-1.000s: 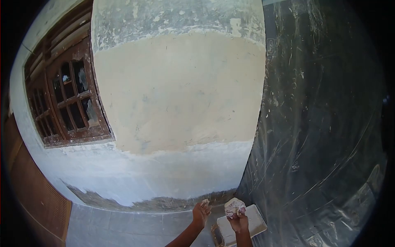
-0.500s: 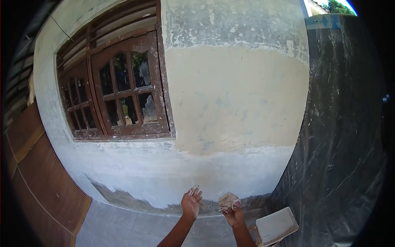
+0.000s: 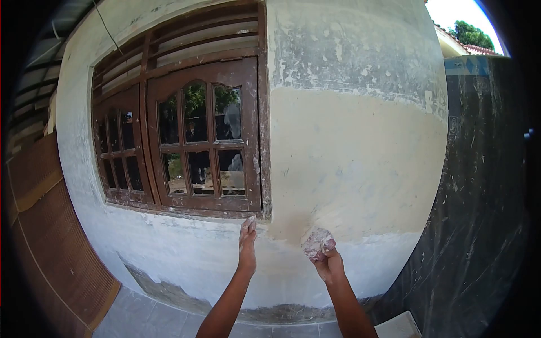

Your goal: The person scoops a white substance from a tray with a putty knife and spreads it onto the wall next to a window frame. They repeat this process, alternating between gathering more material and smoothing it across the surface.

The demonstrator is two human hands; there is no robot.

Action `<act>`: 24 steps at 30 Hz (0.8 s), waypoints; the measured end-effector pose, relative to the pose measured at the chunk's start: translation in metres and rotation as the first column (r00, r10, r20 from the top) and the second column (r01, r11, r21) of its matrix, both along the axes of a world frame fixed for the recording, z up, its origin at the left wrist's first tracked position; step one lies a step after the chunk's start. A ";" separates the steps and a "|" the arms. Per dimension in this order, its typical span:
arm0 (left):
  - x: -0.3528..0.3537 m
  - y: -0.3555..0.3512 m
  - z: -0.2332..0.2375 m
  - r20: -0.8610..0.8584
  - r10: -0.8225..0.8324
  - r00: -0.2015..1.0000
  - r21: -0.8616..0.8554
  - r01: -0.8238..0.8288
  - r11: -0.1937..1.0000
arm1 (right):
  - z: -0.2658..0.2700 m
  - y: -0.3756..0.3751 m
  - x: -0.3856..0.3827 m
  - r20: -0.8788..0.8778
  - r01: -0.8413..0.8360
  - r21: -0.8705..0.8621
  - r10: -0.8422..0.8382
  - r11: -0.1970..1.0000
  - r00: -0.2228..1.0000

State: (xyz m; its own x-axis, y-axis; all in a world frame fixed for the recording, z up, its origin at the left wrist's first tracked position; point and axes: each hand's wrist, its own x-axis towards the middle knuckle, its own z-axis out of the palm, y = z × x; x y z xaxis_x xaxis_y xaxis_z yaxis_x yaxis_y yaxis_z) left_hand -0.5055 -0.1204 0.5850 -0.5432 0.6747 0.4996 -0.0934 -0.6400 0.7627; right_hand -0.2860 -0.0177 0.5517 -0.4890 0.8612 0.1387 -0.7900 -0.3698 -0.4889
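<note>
My right hand (image 3: 329, 263) grips a flat, roughly round piece smeared with whitish putty (image 3: 316, 242). Its kind is hidden under the coating, and it is held up close to the wall where the beige patch (image 3: 349, 163) meets the white lower band (image 3: 360, 253). To the left, my left hand (image 3: 247, 245) is raised with fingers stretched upward and nothing visible in them. Pale residue coats its fingertips, which overlap the lower right corner of the brown wooden window (image 3: 205, 135) in this view.
A white rectangular lid or tray (image 3: 399, 327) shows at the bottom edge, right of my forearm. Dark plastic sheeting (image 3: 479, 197) hangs along the right side. Woven brown matting (image 3: 56, 242) stands at left. Grey floor tiles (image 3: 141, 315) run below the wall.
Both hands have risen from near the wall's base to about sill height, the right one still gripping the coated piece. The view has tilted up, bringing the window lower in the frame.
</note>
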 end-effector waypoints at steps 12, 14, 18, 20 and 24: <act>-0.115 0.143 0.194 -0.526 0.828 0.197 0.627 -0.567 0.533 | 0.344 0.094 -0.102 -0.302 0.221 0.950 -0.832 -0.221 0.464; -0.121 0.154 0.206 -0.535 0.837 0.111 0.655 -0.571 0.495 | 0.364 0.099 -0.114 -0.395 0.120 0.918 -0.843 -0.378 0.365; -0.123 0.166 0.222 -0.558 0.830 0.013 0.688 -0.553 0.471 | 0.380 0.108 -0.129 -0.573 0.026 0.794 -0.734 -0.607 0.364; -0.123 0.174 0.223 -0.555 0.832 0.011 0.699 -0.536 0.473 | 0.379 0.109 -0.130 -0.608 0.002 0.764 -0.719 -0.645 0.337; -0.126 0.188 0.222 -0.553 0.833 -0.019 0.733 -0.486 0.476 | 0.378 0.112 -0.124 -0.741 -0.069 0.629 -0.624 -0.774 0.248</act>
State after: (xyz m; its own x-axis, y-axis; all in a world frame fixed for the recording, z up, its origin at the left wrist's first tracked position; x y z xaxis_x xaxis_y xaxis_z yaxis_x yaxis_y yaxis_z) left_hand -0.6319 0.0674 0.8074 0.1185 0.0098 0.9929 0.9792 -0.1668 -0.1153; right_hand -0.4101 0.0938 0.9298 -0.3152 -0.3762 0.8713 0.3018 0.8307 0.4679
